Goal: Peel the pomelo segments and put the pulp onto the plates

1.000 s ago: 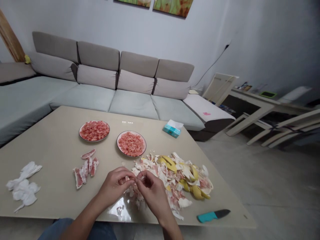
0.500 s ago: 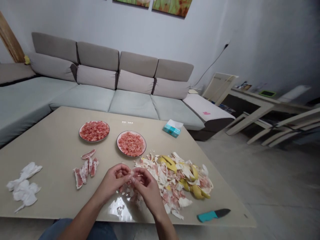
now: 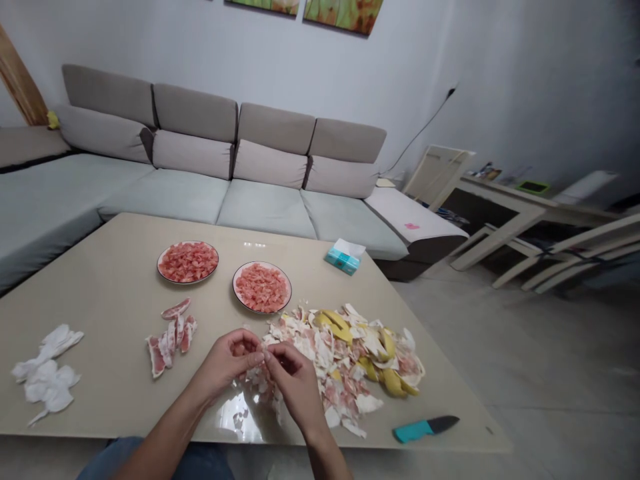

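Note:
My left hand [image 3: 235, 360] and my right hand [image 3: 291, 379] meet fingertip to fingertip over the table. Both are closed in a pinch on a small piece of pomelo, mostly hidden by the fingers. Beside and under my right hand spreads a heap of pomelo peel [image 3: 325, 357], white pith and pinkish membranes with yellow rind. Several unpeeled pink pomelo segments [image 3: 173, 340] lie left of my left hand. Beyond the hands stand two dark-rimmed plates of pink pulp, a nearer plate [image 3: 263, 287] and a farther plate [image 3: 188, 262].
A knife [image 3: 425, 429] with a turquoise handle lies by the table's front right edge, blade pointing right. Crumpled white tissues [image 3: 50, 377] are at the left. A blue tissue pack [image 3: 344, 258] sits near the back edge, with a grey sofa [image 3: 270, 200] behind the table [image 3: 95, 293].
My fingertips have shifted slightly and come closer together around the small piece. The plates, segments, peel heap and knife stay where they were.

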{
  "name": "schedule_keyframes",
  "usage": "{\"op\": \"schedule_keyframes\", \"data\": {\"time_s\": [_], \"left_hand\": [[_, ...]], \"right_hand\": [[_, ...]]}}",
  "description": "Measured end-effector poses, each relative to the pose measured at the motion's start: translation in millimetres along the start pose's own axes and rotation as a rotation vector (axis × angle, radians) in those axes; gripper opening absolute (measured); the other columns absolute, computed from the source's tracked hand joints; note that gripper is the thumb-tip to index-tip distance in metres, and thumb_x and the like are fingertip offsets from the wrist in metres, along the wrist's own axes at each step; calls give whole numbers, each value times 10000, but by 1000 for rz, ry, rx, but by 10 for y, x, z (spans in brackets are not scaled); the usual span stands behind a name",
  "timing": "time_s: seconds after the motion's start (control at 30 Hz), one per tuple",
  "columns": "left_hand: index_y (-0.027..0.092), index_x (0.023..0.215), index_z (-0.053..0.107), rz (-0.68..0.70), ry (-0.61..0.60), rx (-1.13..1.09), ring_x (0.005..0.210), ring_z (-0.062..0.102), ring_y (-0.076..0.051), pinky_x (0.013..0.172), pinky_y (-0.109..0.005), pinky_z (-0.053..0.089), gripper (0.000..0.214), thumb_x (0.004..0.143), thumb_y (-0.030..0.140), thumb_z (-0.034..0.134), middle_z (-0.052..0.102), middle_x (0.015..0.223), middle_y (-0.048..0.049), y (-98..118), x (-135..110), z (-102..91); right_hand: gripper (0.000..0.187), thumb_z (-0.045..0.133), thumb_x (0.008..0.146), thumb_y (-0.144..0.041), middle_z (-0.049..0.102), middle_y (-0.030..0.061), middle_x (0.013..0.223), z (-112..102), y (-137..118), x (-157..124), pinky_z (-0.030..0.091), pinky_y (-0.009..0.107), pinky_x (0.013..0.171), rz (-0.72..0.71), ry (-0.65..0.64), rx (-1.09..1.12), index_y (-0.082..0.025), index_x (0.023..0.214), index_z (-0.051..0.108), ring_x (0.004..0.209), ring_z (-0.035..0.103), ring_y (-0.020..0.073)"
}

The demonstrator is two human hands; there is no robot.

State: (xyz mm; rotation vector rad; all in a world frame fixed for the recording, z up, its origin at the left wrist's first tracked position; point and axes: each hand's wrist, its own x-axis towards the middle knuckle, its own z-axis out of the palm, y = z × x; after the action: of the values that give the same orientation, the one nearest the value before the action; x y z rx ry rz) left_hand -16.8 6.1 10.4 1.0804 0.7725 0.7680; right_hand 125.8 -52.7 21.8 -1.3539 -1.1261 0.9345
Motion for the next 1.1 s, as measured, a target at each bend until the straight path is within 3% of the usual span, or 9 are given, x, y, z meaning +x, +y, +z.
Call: {"op": "schedule_keyframes", "data": {"time_s": [0.17,0.5,0.7,0.87,1.1], "left_hand": [[149,830,649,70,-1,71,593,535,-105,511,-187,351,270,667,313,789,616,679,18,-4,8,-13],[138,789,664,75,5,145,634,555,-120,589,-210,390,187,680,256,759,635,703,3,19,11,0],[126,814,645,22,-60,145,488,443,-74,444,-178,317,254,708,333,747,587,624,19,-9,13,-25],[121,847,642,-38,-78,89,440,382,-58,388,-163,285,312,734,399,729,507,557,46,10,-9,-16],[119,831,625,-56,-48,-5,482,420,-56,399,-150,307,315,718,382,755,553,631,18,3,-10,-18]], "right_hand": [[287,682,779,-445,624,0,628,-40,-10,29,421,226,526,85,-62,60,-159,767,707,540,533,125],[307,704,751,-455,605,-7,605,-80,0,44,407,216,513,123,-93,61,-149,740,685,531,524,117],[317,690,769,-457,570,-12,570,-129,41,60,376,209,478,176,-169,110,-143,742,664,500,494,105],[292,668,794,-441,554,-23,573,-111,48,51,369,205,477,164,-166,112,-155,742,636,496,470,97],[175,655,793,-324,624,23,706,-55,-20,26,418,236,555,19,-86,-65,-159,741,675,605,542,137]]}}
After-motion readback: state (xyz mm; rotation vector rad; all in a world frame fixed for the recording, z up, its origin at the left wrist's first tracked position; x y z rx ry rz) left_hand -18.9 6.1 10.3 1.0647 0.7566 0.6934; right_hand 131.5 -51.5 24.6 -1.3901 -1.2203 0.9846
